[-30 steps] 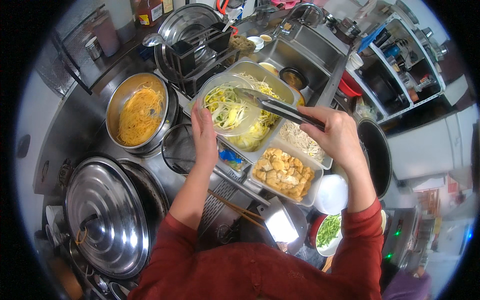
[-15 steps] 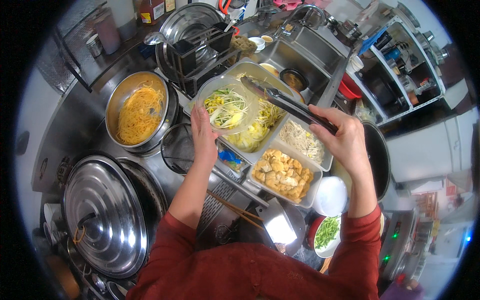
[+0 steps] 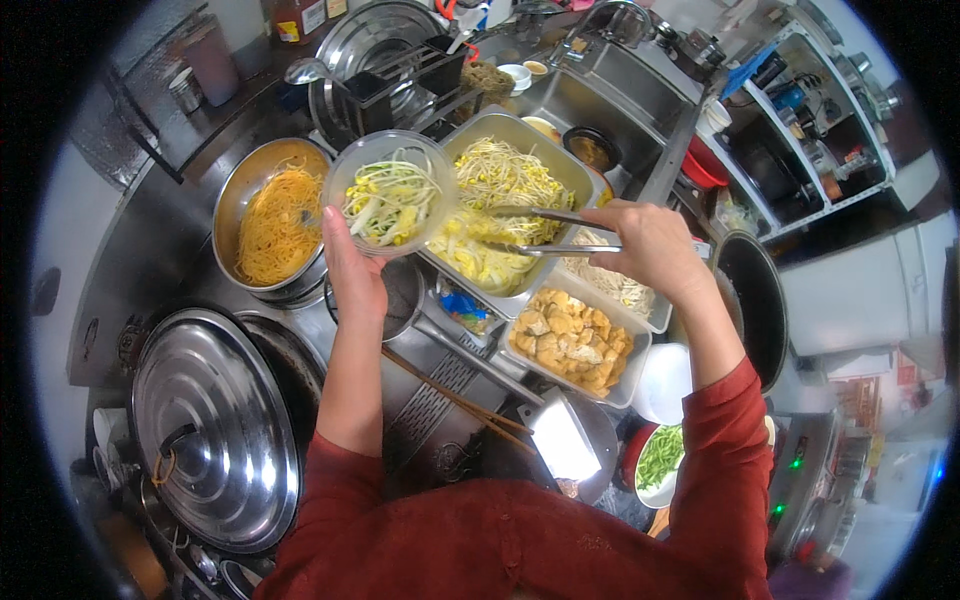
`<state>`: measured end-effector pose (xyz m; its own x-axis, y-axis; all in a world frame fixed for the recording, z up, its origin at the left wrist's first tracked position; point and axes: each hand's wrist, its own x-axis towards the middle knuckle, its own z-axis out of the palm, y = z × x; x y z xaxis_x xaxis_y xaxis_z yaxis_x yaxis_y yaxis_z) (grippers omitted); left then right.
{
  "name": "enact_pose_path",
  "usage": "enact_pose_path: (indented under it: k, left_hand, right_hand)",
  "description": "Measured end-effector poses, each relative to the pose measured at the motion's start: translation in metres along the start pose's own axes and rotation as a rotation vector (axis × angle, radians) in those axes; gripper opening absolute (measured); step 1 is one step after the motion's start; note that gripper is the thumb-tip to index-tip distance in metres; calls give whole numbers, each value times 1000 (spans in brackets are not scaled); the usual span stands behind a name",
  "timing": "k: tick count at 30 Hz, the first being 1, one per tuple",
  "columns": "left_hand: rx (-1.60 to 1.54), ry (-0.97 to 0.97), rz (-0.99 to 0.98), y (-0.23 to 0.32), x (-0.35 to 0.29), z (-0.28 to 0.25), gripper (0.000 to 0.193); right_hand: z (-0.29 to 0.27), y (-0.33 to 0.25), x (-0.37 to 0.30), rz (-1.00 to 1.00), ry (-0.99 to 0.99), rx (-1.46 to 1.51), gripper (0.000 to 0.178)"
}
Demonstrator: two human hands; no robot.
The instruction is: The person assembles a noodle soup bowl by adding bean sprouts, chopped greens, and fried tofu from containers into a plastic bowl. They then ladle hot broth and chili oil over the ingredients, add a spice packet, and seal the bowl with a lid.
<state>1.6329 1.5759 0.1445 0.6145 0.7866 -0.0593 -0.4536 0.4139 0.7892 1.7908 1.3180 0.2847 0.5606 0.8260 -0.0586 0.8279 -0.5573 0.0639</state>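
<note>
Tongs, clenched in the right hand, are pointed leftward along their long axis over the sprout tray, while a clear bowl of vegetables is gripped by the left hand just beside the tips.

Trays, noodle pot crowd counter; room only above.

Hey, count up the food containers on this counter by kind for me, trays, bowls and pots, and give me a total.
Steel trays: 3, sprouts, noodles, tofu
Clear bowl: 1, in left hand
Noodle pot: 1
Green-bean bowl: 1
Total: 6
</note>
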Motion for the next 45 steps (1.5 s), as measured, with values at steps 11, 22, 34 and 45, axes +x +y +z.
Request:
enact_pose_path:
  k: [11,22,34,45]
  left_hand:
    - [164,8,70,-11,-16,6,60]
    - [49,-34,-31,-18,-20,12,58]
    - [123,80,-26,-11,-12,-10,61]
    - [-13,43,-126,9,-8,-19,69]
  right_hand:
    - [-39,-39,-6,-136,352,65,35]
    - [-44,-38,-25,2,382,207,38]
    - [-29,13,-39,214,654,301,38]
    - [21,-5,13,-144,-40,-140,53]
